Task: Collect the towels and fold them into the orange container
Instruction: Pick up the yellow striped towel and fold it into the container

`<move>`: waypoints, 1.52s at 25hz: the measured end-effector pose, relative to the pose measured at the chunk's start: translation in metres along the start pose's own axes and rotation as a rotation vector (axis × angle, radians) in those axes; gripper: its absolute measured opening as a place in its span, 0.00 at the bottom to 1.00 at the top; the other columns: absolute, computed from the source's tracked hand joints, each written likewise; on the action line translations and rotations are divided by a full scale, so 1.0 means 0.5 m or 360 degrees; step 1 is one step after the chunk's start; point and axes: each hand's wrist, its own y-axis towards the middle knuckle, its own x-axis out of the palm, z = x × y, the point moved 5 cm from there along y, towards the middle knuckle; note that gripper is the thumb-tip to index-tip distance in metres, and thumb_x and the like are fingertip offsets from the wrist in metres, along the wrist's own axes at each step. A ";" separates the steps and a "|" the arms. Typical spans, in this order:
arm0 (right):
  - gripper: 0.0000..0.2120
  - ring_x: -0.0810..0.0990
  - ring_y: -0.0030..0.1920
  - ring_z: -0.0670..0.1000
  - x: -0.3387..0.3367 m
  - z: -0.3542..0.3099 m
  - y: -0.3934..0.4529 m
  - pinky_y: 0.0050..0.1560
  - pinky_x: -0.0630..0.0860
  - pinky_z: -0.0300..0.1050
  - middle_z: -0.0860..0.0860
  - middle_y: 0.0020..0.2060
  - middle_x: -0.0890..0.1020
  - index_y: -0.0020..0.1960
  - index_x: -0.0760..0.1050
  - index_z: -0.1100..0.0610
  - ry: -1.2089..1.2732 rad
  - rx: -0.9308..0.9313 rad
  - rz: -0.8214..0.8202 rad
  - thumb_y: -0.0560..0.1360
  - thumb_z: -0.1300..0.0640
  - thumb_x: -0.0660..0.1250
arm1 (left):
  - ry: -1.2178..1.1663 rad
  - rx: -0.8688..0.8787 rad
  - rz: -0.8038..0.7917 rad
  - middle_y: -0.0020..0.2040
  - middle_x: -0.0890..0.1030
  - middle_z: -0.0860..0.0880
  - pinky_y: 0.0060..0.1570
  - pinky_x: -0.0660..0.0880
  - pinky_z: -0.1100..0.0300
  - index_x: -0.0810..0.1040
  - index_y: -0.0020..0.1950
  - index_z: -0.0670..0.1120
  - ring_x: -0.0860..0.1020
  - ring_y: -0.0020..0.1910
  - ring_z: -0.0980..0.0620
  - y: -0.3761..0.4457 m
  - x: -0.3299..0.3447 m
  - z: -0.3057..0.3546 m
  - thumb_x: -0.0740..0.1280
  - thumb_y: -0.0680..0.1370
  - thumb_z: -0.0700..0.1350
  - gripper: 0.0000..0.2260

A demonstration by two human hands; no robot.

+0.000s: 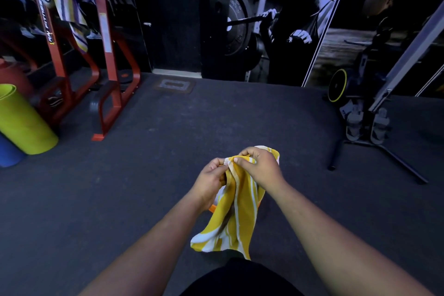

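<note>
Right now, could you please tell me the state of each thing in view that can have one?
yellow striped towel: unfolded, hanging from both hands
left hand: pinching the towel's top edge
right hand: pinching the towel's top edge
orange container: mostly hidden behind the towel
second striped towel: draped over the red rack
green mat: rolled

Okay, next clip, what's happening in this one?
A person stands on a dark gym floor holding a yellow and white striped towel in front of them. The left hand and right hand both pinch its top edge close together, and the rest hangs down loosely. A bit of the orange container peeks out behind the towel, just below the left hand. Another striped towel is draped over the red exercise frame at far left, not collected yet.
</note>
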 end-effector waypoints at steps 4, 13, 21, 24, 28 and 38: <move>0.07 0.81 0.43 0.43 0.003 0.003 -0.002 0.48 0.79 0.50 0.43 0.39 0.83 0.43 0.81 0.47 -0.0095 0.0067 0.0075 0.73 0.44 0.73 | 0.0019 0.0000 -0.0016 0.42 0.84 0.45 0.44 0.78 0.58 0.78 0.52 0.43 0.81 0.43 0.50 -0.002 0.001 -0.005 0.62 0.85 0.42 0.06; 0.17 0.79 0.39 0.40 0.006 0.011 -0.001 0.43 0.76 0.47 0.41 0.35 0.81 0.40 0.81 0.53 -0.0074 -0.0010 -0.0075 0.72 0.39 0.74 | 0.0336 0.0256 0.0041 0.44 0.85 0.44 0.44 0.80 0.57 0.78 0.54 0.40 0.84 0.43 0.50 0.000 -0.024 0.024 0.66 0.83 0.41 0.05; 0.21 0.72 0.60 0.51 -0.085 0.083 -0.007 0.60 0.65 0.54 0.45 0.51 0.80 0.50 0.83 0.45 -0.1585 -0.0069 -0.0414 0.74 0.30 0.63 | 0.0713 0.0503 0.0798 0.43 0.82 0.53 0.48 0.77 0.52 0.80 0.48 0.49 0.78 0.41 0.57 0.055 -0.160 0.088 0.64 0.84 0.44 0.07; 0.16 0.69 0.64 0.54 -0.150 0.111 0.000 0.64 0.64 0.58 0.48 0.57 0.76 0.55 0.82 0.45 -0.1767 0.0126 -0.0383 0.79 0.37 0.62 | 0.0718 0.0493 0.0989 0.46 0.82 0.50 0.55 0.79 0.44 0.80 0.49 0.48 0.81 0.46 0.49 0.076 -0.218 0.123 0.63 0.83 0.46 0.07; 0.12 0.72 0.62 0.53 -0.154 0.107 0.004 0.60 0.71 0.54 0.46 0.54 0.76 0.51 0.79 0.46 -0.1280 0.0075 -0.0377 0.80 0.39 0.63 | 0.0759 0.0545 0.0712 0.46 0.84 0.48 0.56 0.79 0.41 0.80 0.47 0.50 0.82 0.47 0.47 0.103 -0.179 0.167 0.64 0.81 0.49 0.07; 0.17 0.79 0.58 0.58 -0.015 0.082 -0.022 0.51 0.79 0.54 0.53 0.56 0.81 0.57 0.73 0.50 -0.1041 0.0159 -0.0324 0.77 0.39 0.66 | 0.0587 0.0763 0.0258 0.46 0.83 0.47 0.55 0.78 0.45 0.80 0.48 0.54 0.80 0.47 0.48 0.075 -0.020 0.232 0.64 0.83 0.48 0.07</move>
